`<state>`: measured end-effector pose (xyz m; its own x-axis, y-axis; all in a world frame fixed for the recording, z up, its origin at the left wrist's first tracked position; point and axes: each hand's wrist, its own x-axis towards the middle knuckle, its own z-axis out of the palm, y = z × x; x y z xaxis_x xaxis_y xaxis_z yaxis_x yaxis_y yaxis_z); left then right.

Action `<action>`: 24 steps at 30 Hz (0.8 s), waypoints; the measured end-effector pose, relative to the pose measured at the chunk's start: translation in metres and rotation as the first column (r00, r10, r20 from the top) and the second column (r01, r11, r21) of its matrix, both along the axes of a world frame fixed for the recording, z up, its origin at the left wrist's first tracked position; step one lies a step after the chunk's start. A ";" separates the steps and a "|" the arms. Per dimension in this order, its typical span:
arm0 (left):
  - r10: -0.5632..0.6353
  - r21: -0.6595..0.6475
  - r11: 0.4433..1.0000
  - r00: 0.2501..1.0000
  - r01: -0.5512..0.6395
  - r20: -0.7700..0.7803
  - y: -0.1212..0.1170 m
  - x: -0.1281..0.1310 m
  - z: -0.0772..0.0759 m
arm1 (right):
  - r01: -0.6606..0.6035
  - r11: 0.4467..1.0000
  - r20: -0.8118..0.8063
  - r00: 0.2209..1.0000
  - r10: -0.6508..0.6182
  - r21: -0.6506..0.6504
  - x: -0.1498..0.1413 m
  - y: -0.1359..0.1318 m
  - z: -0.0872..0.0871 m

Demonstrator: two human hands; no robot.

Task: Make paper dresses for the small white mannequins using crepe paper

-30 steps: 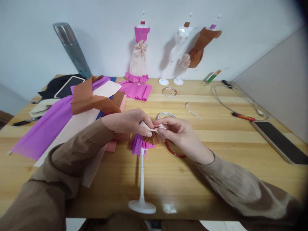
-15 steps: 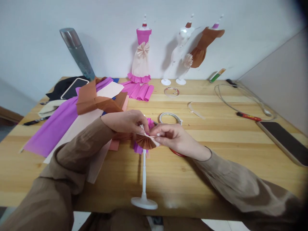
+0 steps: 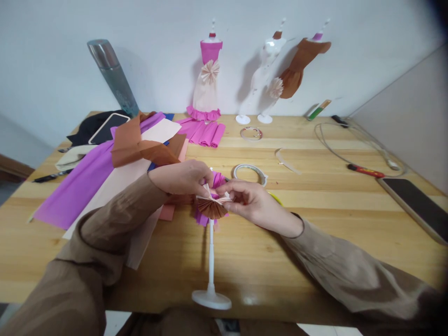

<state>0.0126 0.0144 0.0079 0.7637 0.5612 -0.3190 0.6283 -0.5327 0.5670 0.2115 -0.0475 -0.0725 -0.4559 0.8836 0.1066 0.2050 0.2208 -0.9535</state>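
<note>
Mannequin [image 3: 211, 252] torso hidden behind both hands [image 3: 182, 177] and the brown fan [image 3: 211, 208]; only pole and base show. Phone [image 3: 416, 205] cut off by the right edge. Both sleeves run off the bottom edge. Pen [image 3: 52, 176] label too small to tell. Upper right corner dark, blurred.

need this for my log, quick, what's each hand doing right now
Left hand: closed, pinching the pleated brown paper fan at its top.
Right hand: closed, pinching the same fan from the other side.
</note>
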 end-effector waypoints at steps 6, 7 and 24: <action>-0.025 0.073 0.997 0.998 0.029 -0.057 -0.001 0.001 -0.004 | 0.017 0.997 0.081 0.996 -0.023 0.078 0.003 0.001 -0.003; -0.024 0.090 0.996 0.997 0.031 -0.070 -0.002 0.002 -0.003 | 0.014 0.997 0.079 0.997 -0.020 0.078 0.003 0.001 -0.003; -0.051 0.020 0.998 0.999 0.051 -0.002 0.003 -0.004 0.000 | 0.049 0.999 -0.007 0.999 -0.049 0.016 0.002 0.000 0.004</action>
